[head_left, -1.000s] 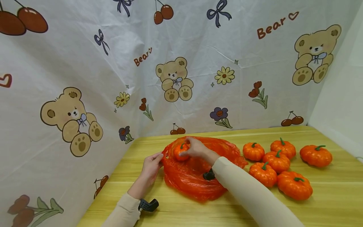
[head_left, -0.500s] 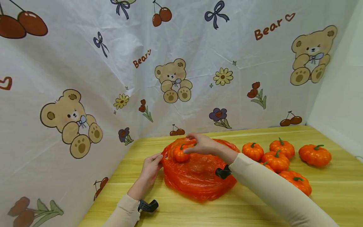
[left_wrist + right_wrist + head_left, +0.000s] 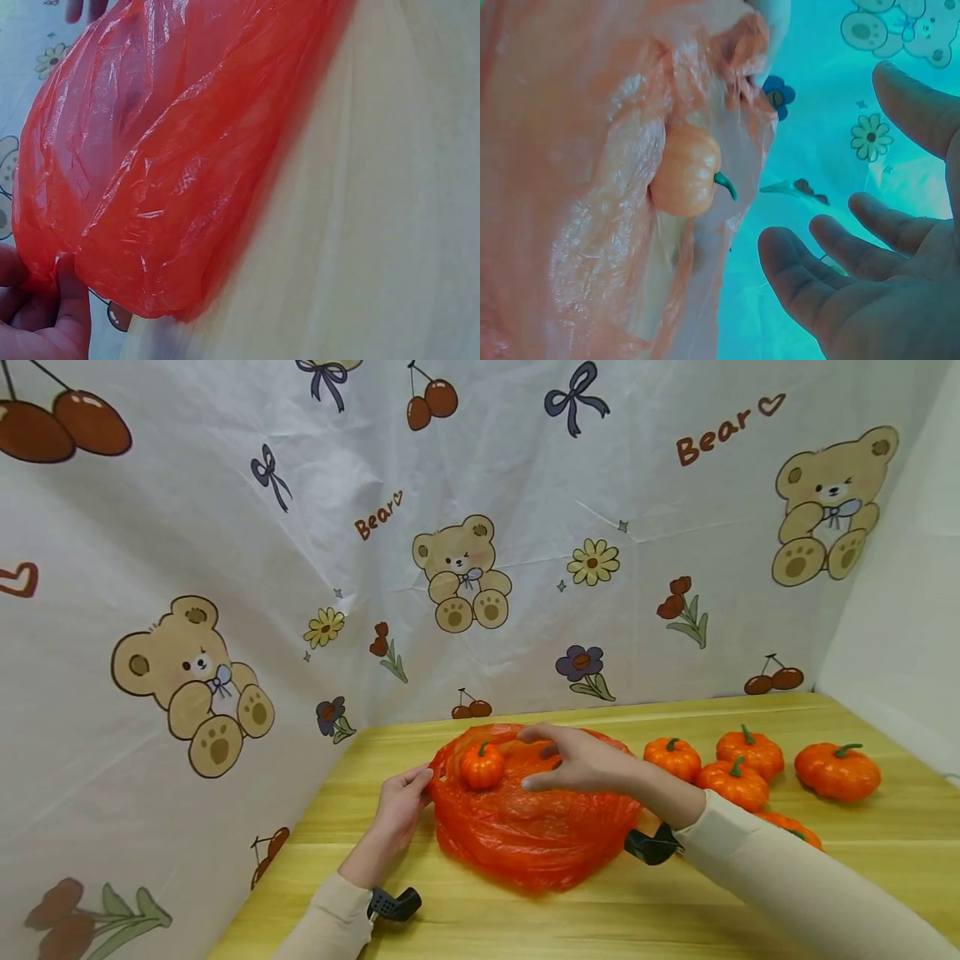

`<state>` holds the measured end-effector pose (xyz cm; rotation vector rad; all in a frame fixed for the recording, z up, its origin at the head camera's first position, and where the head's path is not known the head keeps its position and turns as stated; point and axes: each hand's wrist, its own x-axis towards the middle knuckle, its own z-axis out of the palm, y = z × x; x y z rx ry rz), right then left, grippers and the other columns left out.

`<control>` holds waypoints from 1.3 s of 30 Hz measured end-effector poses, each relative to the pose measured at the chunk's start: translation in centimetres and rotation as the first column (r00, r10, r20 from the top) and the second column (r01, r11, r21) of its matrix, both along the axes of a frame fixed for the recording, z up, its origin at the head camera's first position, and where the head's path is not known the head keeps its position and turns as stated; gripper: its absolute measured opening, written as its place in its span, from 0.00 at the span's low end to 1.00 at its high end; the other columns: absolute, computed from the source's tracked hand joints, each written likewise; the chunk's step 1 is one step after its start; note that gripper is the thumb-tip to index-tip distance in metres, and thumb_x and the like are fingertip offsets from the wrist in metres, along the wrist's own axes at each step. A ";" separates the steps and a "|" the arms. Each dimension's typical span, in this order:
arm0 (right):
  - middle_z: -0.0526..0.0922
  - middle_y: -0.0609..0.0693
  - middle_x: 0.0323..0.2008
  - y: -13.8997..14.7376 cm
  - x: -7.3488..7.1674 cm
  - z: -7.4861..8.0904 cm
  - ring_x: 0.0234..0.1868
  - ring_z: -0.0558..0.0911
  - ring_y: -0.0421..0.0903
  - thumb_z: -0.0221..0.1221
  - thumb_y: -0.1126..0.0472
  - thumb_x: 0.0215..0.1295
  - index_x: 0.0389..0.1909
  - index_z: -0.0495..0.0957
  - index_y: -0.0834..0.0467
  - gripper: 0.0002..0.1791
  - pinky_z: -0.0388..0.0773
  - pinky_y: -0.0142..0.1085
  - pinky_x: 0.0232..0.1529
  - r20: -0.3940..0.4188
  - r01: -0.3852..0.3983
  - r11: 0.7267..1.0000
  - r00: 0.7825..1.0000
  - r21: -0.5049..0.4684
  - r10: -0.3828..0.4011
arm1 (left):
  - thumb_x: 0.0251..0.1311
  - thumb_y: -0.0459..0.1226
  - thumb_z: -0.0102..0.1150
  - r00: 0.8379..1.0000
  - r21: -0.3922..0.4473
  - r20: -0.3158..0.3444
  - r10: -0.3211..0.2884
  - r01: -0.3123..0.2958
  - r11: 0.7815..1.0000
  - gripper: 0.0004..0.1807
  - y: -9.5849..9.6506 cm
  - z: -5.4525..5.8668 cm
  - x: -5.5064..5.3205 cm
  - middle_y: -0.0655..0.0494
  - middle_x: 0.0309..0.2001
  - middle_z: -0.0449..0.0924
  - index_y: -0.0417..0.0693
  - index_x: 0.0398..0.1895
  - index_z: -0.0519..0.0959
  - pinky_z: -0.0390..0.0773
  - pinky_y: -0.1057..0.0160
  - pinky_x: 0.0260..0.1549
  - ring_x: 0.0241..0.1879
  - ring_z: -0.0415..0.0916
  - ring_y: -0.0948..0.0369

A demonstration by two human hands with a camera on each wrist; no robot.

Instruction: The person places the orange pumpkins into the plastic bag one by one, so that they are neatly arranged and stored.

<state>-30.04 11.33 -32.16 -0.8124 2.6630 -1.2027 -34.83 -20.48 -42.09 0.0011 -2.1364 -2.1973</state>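
Observation:
A red plastic bag [image 3: 525,852] lies spread open on the table, its mouth facing up. Inside it, toward the left, sits a small orange pumpkin [image 3: 482,766] with a green stem. My left hand [image 3: 400,802] pinches the bag's left edge between thumb and fingers; the left wrist view shows the gathered film at the thumb [image 3: 73,296]. Over the right part of the bag hovers my right hand [image 3: 592,764], fingers spread and holding nothing. In the right wrist view the pumpkin [image 3: 686,171] rests in the bag, apart from the fingertips [image 3: 778,247].
Right of the bag stand several more orange pumpkins, among them one at the back [image 3: 750,753] and one farther right [image 3: 837,772]. My right forearm partly covers the nearer ones. A curtain [image 3: 525,468] printed with bears hangs behind the wooden table [image 3: 465,935].
My right hand has let go of the small pumpkin and moved right, away from it. The pumpkin stays in the bag. My left hand keeps its place at the bag's edge.

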 end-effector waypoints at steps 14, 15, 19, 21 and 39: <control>0.72 0.54 0.71 5.0 4.9 0.2 0.66 0.76 0.60 0.71 0.44 0.62 0.71 0.69 0.50 0.39 0.78 0.58 0.63 -0.054 -0.017 1.000 0.998 0.007 0.017 | 0.78 0.34 0.51 1.000 0.009 0.017 0.002 -0.002 1.000 0.21 0.2 0.2 0.1 0.34 0.69 0.72 0.30 0.67 0.74 0.83 0.60 0.57 0.61 0.79 0.52; 0.72 0.54 0.71 5.4 5.2 0.2 0.66 0.76 0.60 0.71 0.43 0.62 0.71 0.69 0.50 0.39 0.78 0.57 0.63 -0.058 -0.008 1.000 0.998 0.010 0.009 | 0.78 0.34 0.51 1.000 0.008 0.016 0.004 -0.005 1.000 0.21 0.1 0.2 0.1 0.34 0.69 0.72 0.30 0.67 0.74 0.82 0.60 0.58 0.61 0.79 0.51; 0.73 0.56 0.70 7.6 6.1 0.0 0.66 0.77 0.61 0.70 0.42 0.62 0.72 0.69 0.50 0.40 0.81 0.56 0.60 -0.106 0.015 0.999 0.994 0.031 -0.011 | 0.78 0.34 0.51 1.000 0.013 0.016 0.008 -0.008 1.000 0.21 0.0 0.2 -0.1 0.34 0.69 0.72 0.30 0.67 0.74 0.82 0.60 0.58 0.62 0.78 0.51; 0.74 0.56 0.70 8.6 6.5 -0.1 0.65 0.78 0.60 0.70 0.41 0.62 0.72 0.69 0.50 0.40 0.82 0.54 0.58 -0.132 0.030 0.998 0.991 0.046 -0.024 | 0.78 0.34 0.51 1.000 0.016 0.017 0.006 -0.007 1.000 0.21 -0.1 0.1 -0.2 0.34 0.69 0.72 0.30 0.67 0.75 0.83 0.60 0.57 0.61 0.78 0.52; 0.80 0.42 0.63 18.2 8.3 -2.5 0.56 0.76 0.26 0.74 0.49 0.60 0.68 0.72 0.38 0.35 0.82 0.37 0.46 -0.273 0.162 0.982 0.953 0.102 -0.129 | 0.78 0.33 0.51 1.000 0.019 0.023 0.015 -0.016 1.000 0.20 0.1 0.4 -0.1 0.34 0.68 0.73 0.30 0.66 0.75 0.84 0.62 0.55 0.58 0.79 0.54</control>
